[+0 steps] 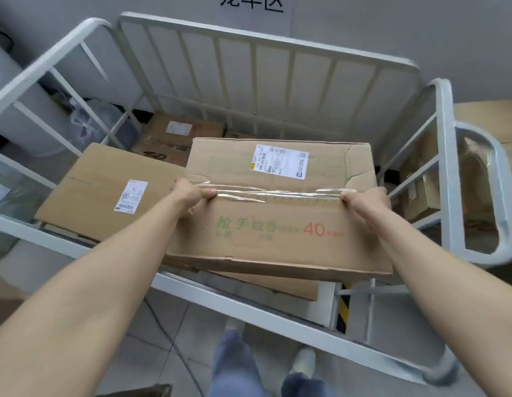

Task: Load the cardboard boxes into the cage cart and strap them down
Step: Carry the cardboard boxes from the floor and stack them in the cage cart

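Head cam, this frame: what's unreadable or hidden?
Head view:
Wall sign: top edge cuts its characters.
Shipping label on the held cardboard box: print too small.
Left hand, right hand: fingers hidden behind that box's sides.
Lower box: mostly covered by the held box.

A pale grey wall (392, 24) carries a white paper sign (254, 12) with black characters. The floor (177, 353) is grey tile, with a yellow-and-black striped marking (343, 308).
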### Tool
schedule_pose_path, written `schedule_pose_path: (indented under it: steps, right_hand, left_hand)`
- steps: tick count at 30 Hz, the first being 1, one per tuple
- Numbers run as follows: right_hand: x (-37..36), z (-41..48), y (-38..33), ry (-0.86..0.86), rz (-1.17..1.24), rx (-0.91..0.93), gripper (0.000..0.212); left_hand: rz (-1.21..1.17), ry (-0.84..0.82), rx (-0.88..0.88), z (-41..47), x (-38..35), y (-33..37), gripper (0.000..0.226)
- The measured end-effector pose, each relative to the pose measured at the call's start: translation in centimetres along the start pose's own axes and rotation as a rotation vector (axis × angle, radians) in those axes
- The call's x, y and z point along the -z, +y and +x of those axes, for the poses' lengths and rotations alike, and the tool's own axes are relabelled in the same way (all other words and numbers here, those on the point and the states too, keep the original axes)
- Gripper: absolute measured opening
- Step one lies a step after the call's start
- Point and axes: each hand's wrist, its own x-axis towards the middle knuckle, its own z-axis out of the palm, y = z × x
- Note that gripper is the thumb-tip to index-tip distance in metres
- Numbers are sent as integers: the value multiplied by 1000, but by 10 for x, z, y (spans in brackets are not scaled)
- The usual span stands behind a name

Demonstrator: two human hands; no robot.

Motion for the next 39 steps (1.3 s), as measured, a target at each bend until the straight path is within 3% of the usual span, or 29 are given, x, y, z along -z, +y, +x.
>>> schedule_pose_path:
  steps: [9,13,16,18,26,32,37,39]
  right_hand:
    - [-106,14,22,-50,-20,-194,85]
    - [-151,18,38,-121,-54,-226,65]
    - [-175,23,53,-180,-75,-250,51]
    - [-187,26,62,-203,-81,-276,52]
    - [-200,38,79,-271,-19,-326,64]
    - [-188,23,60,-370,35,-200,42]
    - [-176,24,45,-342,29,-127,44]
    - [-177,31,44,-318,28,-114,50]
  left_hand:
    - [144,-106,44,98,-11,-41,57]
    - [229,-119,62,136,-10,-65,74]
    - [297,-142,74,159,-15,-79,68]
    - [331,-159,89,168,-19,-85,69]
    - [517,-168,101,184,-42,-97,81]
    - [603,-230,59,170,-50,-86,60]
    - [503,-321,105,246,-62,-140,92]
    - [474,-339,109,201,-56,-112,77]
